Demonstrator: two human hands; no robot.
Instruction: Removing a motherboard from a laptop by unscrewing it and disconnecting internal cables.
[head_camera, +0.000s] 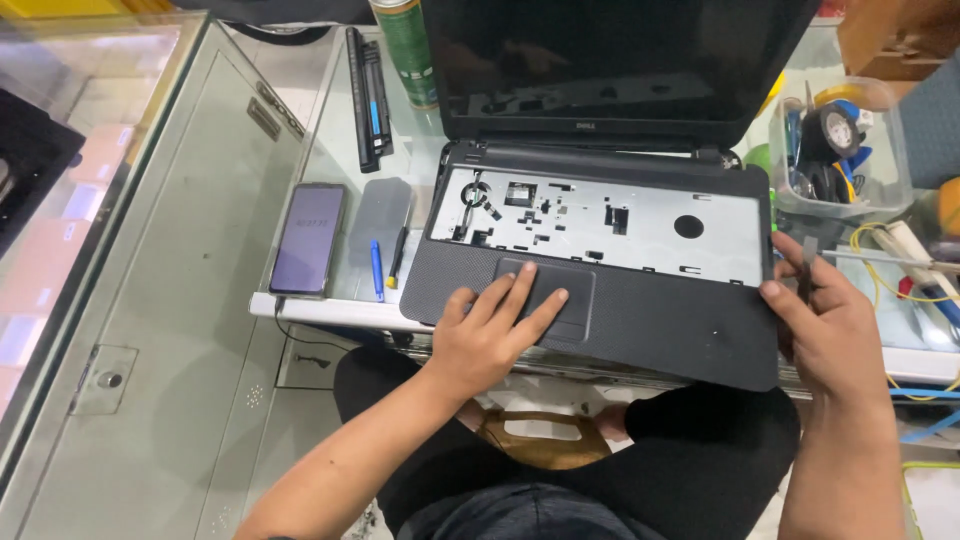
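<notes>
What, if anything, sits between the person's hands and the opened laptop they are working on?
Nothing visible. The left hand already lies flat on the laptop palm rest, fingers on the touchpad. The right hand grips the laptop's right edge, holding a thin tool.

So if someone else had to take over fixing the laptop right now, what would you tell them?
Left hand: flat, fingers spread on the touchpad, holding nothing.
Right hand: at the right edge of the laptop, pinching a thin dark tool.
The laptop sits open on the glass table, screen dark.
Done: the keyboard is out, leaving its bare metal tray showing.
Left: the palm rest is still on the base.
Nearby: phone, battery, tub of tools.
</notes>
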